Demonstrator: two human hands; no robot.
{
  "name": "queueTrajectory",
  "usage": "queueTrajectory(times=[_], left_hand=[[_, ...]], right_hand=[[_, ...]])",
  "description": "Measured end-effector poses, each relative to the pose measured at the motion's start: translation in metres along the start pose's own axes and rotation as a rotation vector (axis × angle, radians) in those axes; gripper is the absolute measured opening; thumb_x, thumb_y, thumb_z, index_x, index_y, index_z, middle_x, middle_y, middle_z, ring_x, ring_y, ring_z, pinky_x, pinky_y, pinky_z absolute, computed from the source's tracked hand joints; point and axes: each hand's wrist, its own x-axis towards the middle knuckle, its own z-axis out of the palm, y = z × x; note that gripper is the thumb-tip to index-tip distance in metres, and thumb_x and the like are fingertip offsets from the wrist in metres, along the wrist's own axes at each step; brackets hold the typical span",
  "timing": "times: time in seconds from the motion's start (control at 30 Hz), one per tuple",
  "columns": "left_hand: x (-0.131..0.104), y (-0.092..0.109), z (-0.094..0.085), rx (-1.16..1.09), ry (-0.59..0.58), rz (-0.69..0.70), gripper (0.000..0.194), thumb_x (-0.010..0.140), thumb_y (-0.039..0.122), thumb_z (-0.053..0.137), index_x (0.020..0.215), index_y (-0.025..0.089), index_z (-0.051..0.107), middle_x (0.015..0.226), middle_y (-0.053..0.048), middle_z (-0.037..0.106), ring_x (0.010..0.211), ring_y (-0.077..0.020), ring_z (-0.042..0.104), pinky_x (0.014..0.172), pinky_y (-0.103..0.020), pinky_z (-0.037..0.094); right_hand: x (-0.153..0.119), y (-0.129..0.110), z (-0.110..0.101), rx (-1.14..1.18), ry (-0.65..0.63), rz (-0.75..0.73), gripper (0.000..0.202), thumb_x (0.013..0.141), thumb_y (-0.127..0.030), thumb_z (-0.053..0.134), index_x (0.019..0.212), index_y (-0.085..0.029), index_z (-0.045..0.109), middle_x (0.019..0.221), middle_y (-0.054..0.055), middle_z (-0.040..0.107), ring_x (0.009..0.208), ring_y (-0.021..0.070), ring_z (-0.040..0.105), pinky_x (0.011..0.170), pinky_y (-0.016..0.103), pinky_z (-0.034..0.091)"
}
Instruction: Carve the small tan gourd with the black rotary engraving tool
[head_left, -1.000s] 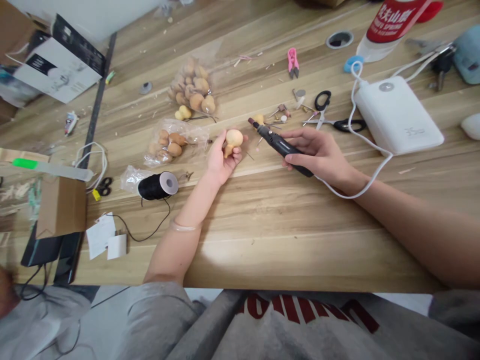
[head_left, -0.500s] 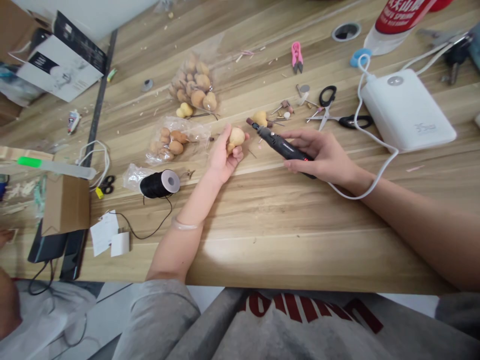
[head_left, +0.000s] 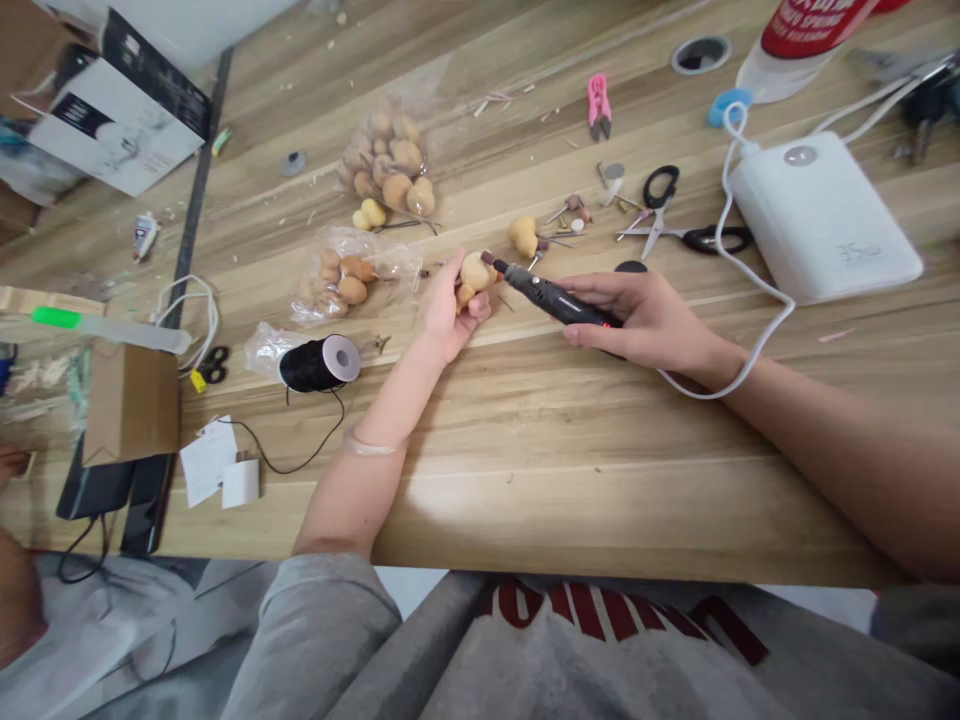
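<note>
A small pale gourd (head_left: 475,272) is held in the fingers of my left hand (head_left: 448,312), just above the table. My right hand (head_left: 646,318) is wrapped round a black rotary tool (head_left: 559,298) with a white cable at its rear. The tool's brown grinding tip meets the gourd's right side, or comes very close to it; contact is hard to tell. Behind the tool lies a second yellow gourd (head_left: 523,236), beside several loose grinding bits (head_left: 574,212). Left of my left hand, a clear bag (head_left: 349,280) holds several small brown gourds.
Farther back sits a larger bag of gourds (head_left: 390,165). Scissors (head_left: 686,225), pink snips (head_left: 598,105) and a white power bank (head_left: 829,220) lie to the right. A black cord spool (head_left: 307,367) and a cardboard box (head_left: 133,405) are on the left. Another person's arm (head_left: 19,600) shows at far left.
My right hand has brought the rotary tool left, so its tip is now at the gourd. My left hand keeps its hold, nearly still. A dark round piece now shows behind my right hand.
</note>
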Motion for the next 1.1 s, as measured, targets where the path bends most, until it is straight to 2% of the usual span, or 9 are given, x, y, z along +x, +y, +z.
queueTrajectory(times=[0.17,0.33,0.5,0.77,0.97,1.1], left_hand=[[0.0006,-0.0005,-0.001,0.053,-0.041,0.012,0.033,0.096,0.04,0.046,0.087,0.018,0.068,0.054,0.003,0.058,0.033,-0.001,0.036,0.036,-0.014,0.03],[0.0009,-0.0004,-0.0015,0.058,-0.035,0.026,0.029,0.094,0.041,0.05,0.092,0.019,0.069,0.049,0.005,0.054,0.032,-0.0013,0.035,0.036,-0.014,0.029],[0.0015,-0.0011,-0.0019,0.063,-0.067,0.037,0.028,0.095,0.036,0.049,0.086,0.018,0.068,0.053,0.004,0.057,0.034,-0.0004,0.037,0.037,-0.013,0.029],[0.0013,-0.0016,-0.0018,0.048,-0.04,0.037,0.027,0.094,0.038,0.053,0.085,0.017,0.068,0.042,0.008,0.042,0.031,-0.0008,0.035,0.036,-0.014,0.028],[0.0015,-0.002,-0.0023,0.058,-0.086,0.063,0.028,0.094,0.037,0.052,0.083,0.015,0.065,0.047,0.007,0.048,0.033,-0.0001,0.037,0.036,-0.013,0.027],[0.0021,-0.0021,-0.0026,0.11,-0.059,0.063,0.026,0.094,0.037,0.052,0.086,0.016,0.066,0.054,0.004,0.056,0.035,-0.0001,0.039,0.038,-0.013,0.03]], right_hand=[[0.0001,0.0017,-0.0023,-0.062,-0.043,-0.042,0.055,0.074,-0.024,0.078,0.128,-0.024,0.067,0.127,0.002,0.068,0.117,0.0287,0.063,0.108,0.043,0.046],[-0.0002,0.0013,-0.0032,-0.057,-0.044,-0.048,0.056,0.076,-0.023,0.077,0.13,-0.025,0.066,0.13,0.002,0.066,0.123,0.0279,0.06,0.11,0.042,0.044],[-0.0004,0.0006,-0.0029,-0.061,-0.053,-0.04,0.057,0.074,-0.021,0.078,0.129,-0.025,0.066,0.13,0.002,0.066,0.123,0.0287,0.06,0.111,0.044,0.043],[0.0004,0.0018,-0.0044,-0.009,-0.031,-0.007,0.057,0.072,-0.021,0.08,0.128,-0.021,0.068,0.125,0.004,0.069,0.122,0.0285,0.061,0.111,0.043,0.043],[0.0005,-0.0007,-0.0036,0.01,-0.025,0.0,0.057,0.072,-0.021,0.08,0.127,-0.023,0.068,0.127,0.002,0.068,0.121,0.0275,0.061,0.11,0.04,0.044],[0.0006,-0.0049,-0.0024,-0.015,-0.065,0.0,0.054,0.071,-0.02,0.079,0.124,-0.021,0.07,0.123,0.002,0.07,0.118,0.0286,0.063,0.109,0.042,0.046]])
